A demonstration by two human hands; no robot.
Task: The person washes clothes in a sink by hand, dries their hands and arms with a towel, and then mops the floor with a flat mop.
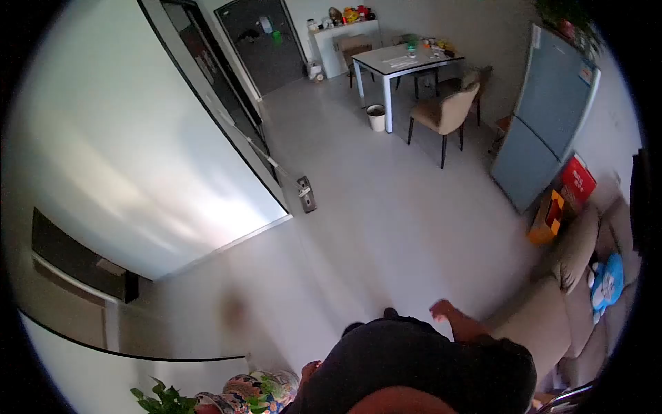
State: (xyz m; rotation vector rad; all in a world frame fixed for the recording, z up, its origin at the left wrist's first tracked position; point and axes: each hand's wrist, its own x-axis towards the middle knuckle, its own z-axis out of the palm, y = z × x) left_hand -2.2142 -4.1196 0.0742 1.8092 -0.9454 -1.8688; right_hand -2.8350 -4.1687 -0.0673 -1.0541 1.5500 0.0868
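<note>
My right hand [443, 310] hangs out in front of my dark shirt [420, 359], over the pale floor, beside the sofa [534, 321]. Its fingers look loosely bent and apart, with nothing visible in them. Only a small part of my left hand [310, 370] shows at the left edge of my shirt, close to a patterned vase [241, 392] with green leaves [165, 399]. The fingers of that hand are mostly hidden, and whether it touches anything cannot be made out. The tips of my dark shoes [390, 312] show below the shirt.
A flat mop [307, 194] stands at the wall's end. Ahead are a white bin [376, 118], a table [400, 59] with small things on it, and a beige chair [448, 112]. The fridge [545, 117], an orange box [546, 219] and a blue plush toy [607, 286] are to the right.
</note>
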